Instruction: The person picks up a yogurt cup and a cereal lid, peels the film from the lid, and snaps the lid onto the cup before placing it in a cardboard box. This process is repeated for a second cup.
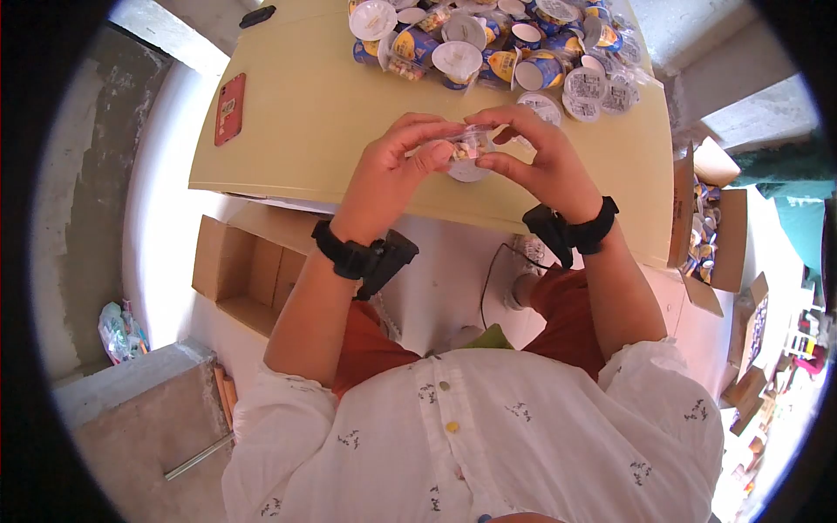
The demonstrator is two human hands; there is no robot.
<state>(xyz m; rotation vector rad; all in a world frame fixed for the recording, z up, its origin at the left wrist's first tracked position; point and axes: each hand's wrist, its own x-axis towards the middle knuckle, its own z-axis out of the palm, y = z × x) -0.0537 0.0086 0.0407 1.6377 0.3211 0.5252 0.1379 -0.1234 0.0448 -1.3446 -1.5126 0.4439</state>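
Looks down on a big yellow table [296, 122], with a messy pile of blue and yellow cups [418, 48] on the far side. Has an open brown box [231, 261] down low at the left. Holds up the left hand [392, 170] and the right hand [554, 166] over the near side, both pinching with thumb and fingers. Sees a red phone [230, 110] flat at the left. Pinches a little clear pack [469, 150] between both hands, near the pile.

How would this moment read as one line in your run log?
LEFT HAND: pinching clear plastic package | RIGHT HAND: pinching same package | TABLE: heaped packaged cups, red phone
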